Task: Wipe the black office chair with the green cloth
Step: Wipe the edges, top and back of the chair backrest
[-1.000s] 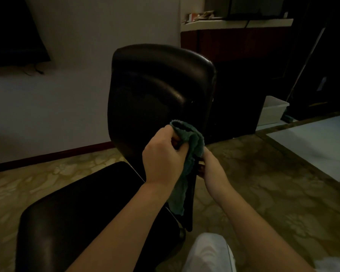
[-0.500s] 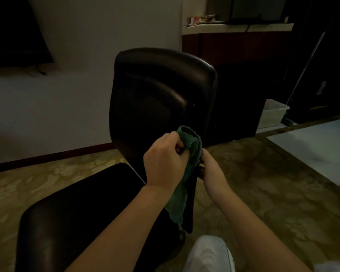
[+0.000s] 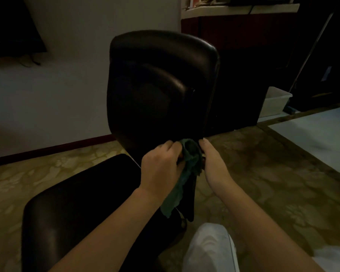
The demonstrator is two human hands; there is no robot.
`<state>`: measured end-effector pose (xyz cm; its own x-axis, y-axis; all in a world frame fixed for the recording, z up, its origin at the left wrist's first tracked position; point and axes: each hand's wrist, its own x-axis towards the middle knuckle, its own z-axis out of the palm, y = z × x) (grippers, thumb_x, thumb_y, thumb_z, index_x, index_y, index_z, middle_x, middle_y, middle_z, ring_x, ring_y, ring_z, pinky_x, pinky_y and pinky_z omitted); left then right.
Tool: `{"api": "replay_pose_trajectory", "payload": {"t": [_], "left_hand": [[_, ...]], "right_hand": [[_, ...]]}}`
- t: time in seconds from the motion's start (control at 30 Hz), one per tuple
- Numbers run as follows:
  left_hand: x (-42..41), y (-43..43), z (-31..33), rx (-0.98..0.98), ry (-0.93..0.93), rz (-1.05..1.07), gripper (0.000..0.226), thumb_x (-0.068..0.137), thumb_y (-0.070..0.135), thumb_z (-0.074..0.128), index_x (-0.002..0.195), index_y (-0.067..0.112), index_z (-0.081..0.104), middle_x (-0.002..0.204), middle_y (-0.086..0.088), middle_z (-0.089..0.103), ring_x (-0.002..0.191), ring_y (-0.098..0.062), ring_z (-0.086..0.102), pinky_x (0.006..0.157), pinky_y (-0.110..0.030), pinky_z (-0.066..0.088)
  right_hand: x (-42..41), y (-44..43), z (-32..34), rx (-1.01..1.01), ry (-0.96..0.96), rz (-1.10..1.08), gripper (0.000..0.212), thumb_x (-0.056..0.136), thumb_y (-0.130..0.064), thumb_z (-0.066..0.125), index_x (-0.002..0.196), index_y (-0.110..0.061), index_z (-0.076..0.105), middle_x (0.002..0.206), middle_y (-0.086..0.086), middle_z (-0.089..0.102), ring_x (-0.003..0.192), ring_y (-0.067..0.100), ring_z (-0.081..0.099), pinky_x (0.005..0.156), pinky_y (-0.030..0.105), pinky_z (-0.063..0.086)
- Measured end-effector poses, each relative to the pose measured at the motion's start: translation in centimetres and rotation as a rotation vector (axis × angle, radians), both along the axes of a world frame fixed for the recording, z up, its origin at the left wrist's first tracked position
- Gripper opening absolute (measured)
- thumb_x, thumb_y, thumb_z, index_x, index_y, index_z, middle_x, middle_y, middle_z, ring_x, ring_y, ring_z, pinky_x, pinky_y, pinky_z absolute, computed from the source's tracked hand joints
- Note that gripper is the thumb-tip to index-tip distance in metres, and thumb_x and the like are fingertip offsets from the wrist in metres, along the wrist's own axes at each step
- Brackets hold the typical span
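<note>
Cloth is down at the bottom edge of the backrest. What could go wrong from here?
1. The green cloth, bunched in the left hand, trails a loose tail beside the dark bracket under the backrest; it may snag there.
2. The right hand is close against that edge, fingers hidden, so a pinch is possible.
3. The light is dim and the backrest is black, so missed patches are likely.
</note>
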<state>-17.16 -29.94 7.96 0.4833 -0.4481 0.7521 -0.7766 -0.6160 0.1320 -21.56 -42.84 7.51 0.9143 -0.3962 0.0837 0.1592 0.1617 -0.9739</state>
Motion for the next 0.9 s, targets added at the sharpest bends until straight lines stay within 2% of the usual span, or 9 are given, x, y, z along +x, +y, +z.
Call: {"api": "replay_pose_trajectory", "payload": {"t": [0.1, 0.17, 0.27, 0.33, 0.47, 0.6, 0.77, 0.83, 0.9], "left_hand": [[0.3, 0.1, 0.0, -0.001, -0.002, -0.002, 0.026, 0.067, 0.021, 0.086, 0.076, 0.015, 0.062, 0.072, 0.000, 0.062, 0.058, -0.019, 0.060, 0.047, -0.028, 0.045], [0.4, -0.2, 1.4, -0.031, 0.033, -0.013, 0.023, 0.071, 0.022, 0.083, 0.075, 0.016, 0.061, 0.072, 0.002, 0.062, 0.058, -0.017, 0.059, 0.046, -0.027, 0.044], [0.6, -0.5, 4.2, -0.024, 0.019, -0.016, 0.023, 0.073, 0.021, 0.080, 0.072, 0.020, 0.057, 0.071, 0.007, 0.060, 0.057, -0.013, 0.055, 0.046, -0.020, 0.029], [0.8, -0.6, 5.6, -0.026, 0.027, -0.007, 0.024, 0.074, 0.022, 0.077, 0.072, 0.023, 0.053, 0.070, 0.010, 0.057, 0.058, -0.010, 0.052, 0.047, -0.017, 0.027], [0.2, -1.1, 5.0, -0.088, 0.084, 0.028, 0.023, 0.078, 0.027, 0.077, 0.075, 0.021, 0.055, 0.071, 0.010, 0.057, 0.059, -0.010, 0.054, 0.048, -0.022, 0.036], [-1.1, -1.4, 0.4, -0.114, 0.107, 0.077, 0.027, 0.070, 0.019, 0.084, 0.078, 0.016, 0.058, 0.073, 0.001, 0.061, 0.056, -0.019, 0.059, 0.047, -0.025, 0.040], [-0.9, -1.0, -1.5, -0.020, 0.024, 0.081, 0.029, 0.066, 0.019, 0.086, 0.079, 0.014, 0.061, 0.071, -0.001, 0.062, 0.052, -0.022, 0.059, 0.044, -0.025, 0.036], [-0.6, -0.9, -0.4, -0.024, 0.030, 0.070, 0.028, 0.066, 0.020, 0.086, 0.076, 0.016, 0.060, 0.069, 0.001, 0.062, 0.052, -0.020, 0.059, 0.044, -0.025, 0.039], [-0.2, -0.9, 0.8, -0.058, 0.054, 0.056, 0.026, 0.069, 0.019, 0.084, 0.075, 0.018, 0.059, 0.069, 0.004, 0.061, 0.054, -0.016, 0.058, 0.045, -0.026, 0.043]], "right_hand": [[-0.2, 0.1, 0.0, -0.009, 0.002, -0.001, 0.028, 0.104, -0.031, 0.037, 0.107, -0.025, 0.065, 0.101, -0.004, 0.068, 0.103, 0.016, 0.063, 0.094, 0.035, 0.047], [-0.3, 0.0, 0.1, -0.028, 0.008, 0.013, 0.030, 0.104, -0.031, 0.036, 0.111, -0.025, 0.065, 0.104, -0.004, 0.069, 0.104, 0.015, 0.064, 0.090, 0.033, 0.049], [-0.7, -0.2, 0.3, -0.004, 0.018, 0.053, 0.032, 0.104, -0.031, 0.034, 0.114, -0.023, 0.063, 0.107, -0.002, 0.069, 0.101, 0.011, 0.065, 0.084, 0.025, 0.049], [-1.1, -0.2, 0.6, 0.005, 0.007, 0.092, 0.034, 0.105, -0.032, 0.030, 0.114, -0.024, 0.062, 0.108, -0.003, 0.069, 0.101, 0.008, 0.064, 0.081, 0.019, 0.050], [-1.3, -0.4, 0.8, 0.081, -0.012, 0.115, 0.032, 0.104, -0.036, 0.028, 0.102, -0.033, 0.060, 0.083, -0.022, 0.072, 0.081, -0.010, 0.065, 0.065, 0.007, 0.049], [-1.5, -0.2, 0.5, 0.124, -0.002, 0.085, 0.032, 0.103, -0.038, 0.033, 0.098, -0.026, 0.062, 0.076, -0.017, 0.071, 0.067, -0.009, 0.065, 0.057, 0.007, 0.048], [-1.6, 0.3, 0.6, 0.120, 0.011, 0.036, 0.029, 0.103, -0.038, 0.032, 0.089, -0.031, 0.056, 0.064, -0.021, 0.067, 0.057, -0.012, 0.062, 0.051, 0.006, 0.046], [-1.5, 0.2, 0.4, 0.086, 0.013, 0.030, 0.029, 0.104, -0.037, 0.030, 0.089, -0.032, 0.054, 0.067, -0.022, 0.067, 0.058, -0.014, 0.061, 0.052, 0.005, 0.046], [-1.5, -0.1, -0.3, 0.096, 0.011, 0.028, 0.031, 0.103, -0.038, 0.030, 0.100, -0.030, 0.060, 0.089, -0.015, 0.071, 0.075, -0.009, 0.066, 0.062, 0.010, 0.049]]}}
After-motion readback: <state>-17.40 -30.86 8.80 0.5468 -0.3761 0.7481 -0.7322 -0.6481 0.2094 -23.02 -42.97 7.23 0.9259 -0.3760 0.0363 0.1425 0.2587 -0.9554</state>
